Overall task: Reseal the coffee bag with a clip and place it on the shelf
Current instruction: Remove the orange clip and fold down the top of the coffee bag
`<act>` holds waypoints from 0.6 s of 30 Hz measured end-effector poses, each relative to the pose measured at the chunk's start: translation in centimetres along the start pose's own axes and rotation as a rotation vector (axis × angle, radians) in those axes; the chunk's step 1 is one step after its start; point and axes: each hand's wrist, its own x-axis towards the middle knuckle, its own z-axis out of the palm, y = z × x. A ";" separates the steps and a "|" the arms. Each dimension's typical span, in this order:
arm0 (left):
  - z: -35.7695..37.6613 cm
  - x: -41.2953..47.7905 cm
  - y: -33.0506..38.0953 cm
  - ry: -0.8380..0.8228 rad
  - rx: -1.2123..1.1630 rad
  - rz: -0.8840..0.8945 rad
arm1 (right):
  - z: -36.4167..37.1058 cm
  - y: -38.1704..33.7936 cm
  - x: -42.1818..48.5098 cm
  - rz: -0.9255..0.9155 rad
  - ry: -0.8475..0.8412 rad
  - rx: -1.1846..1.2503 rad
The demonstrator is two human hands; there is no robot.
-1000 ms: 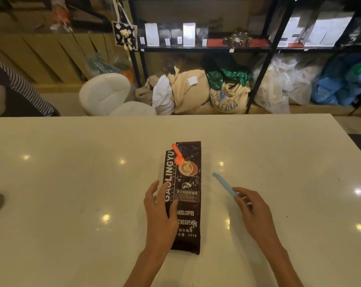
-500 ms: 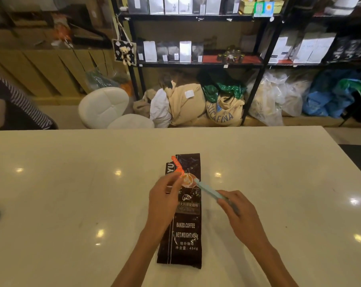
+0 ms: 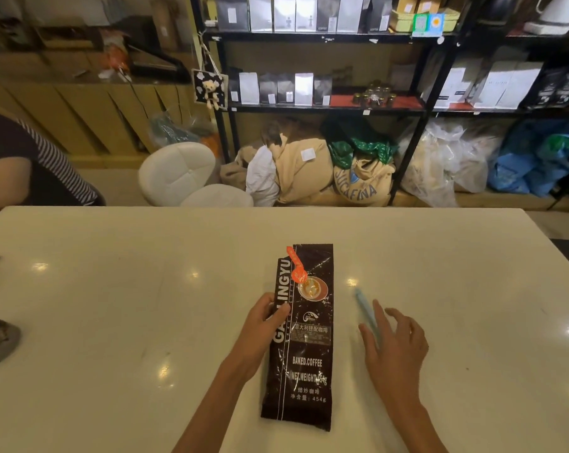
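My left hand point(image 3: 263, 325) grips the coffee bag's point(image 3: 301, 354) left edge, flat on the table point(image 3: 113, 305); my right hand's point(image 3: 394, 346) fingers hang spread over the blue clip point(image 3: 364, 305) (contact unclear).

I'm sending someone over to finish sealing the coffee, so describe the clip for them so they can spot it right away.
Start at the big white table, where a tall dark coffee bag lies flat near the front edge. Just right of the bag, apart from it, lies the clip, partly under the fingers of the right hand. It is a slim, pale blue stick, the only blue thing on the table.
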 end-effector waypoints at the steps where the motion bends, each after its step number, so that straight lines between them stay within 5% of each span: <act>1: 0.1 -0.1 -0.1 0.014 -0.014 0.010 | -0.5 -1.1 0.0 -0.016 -0.015 0.132; 4: 0.4 -0.4 -0.7 0.032 -0.061 0.035 | -1.5 -5.0 0.1 0.118 -0.304 0.745; 7: 0.4 -0.8 -1.1 0.016 -0.121 0.047 | -1.1 -6.8 0.4 0.284 -0.411 1.052; 11: -0.2 -1.1 -0.9 -0.052 -0.165 0.053 | -0.5 -6.9 0.3 0.391 -0.439 1.230; 18: -1.1 -0.3 -0.1 -0.108 -0.054 0.117 | -0.3 -6.5 1.1 0.328 -0.437 1.174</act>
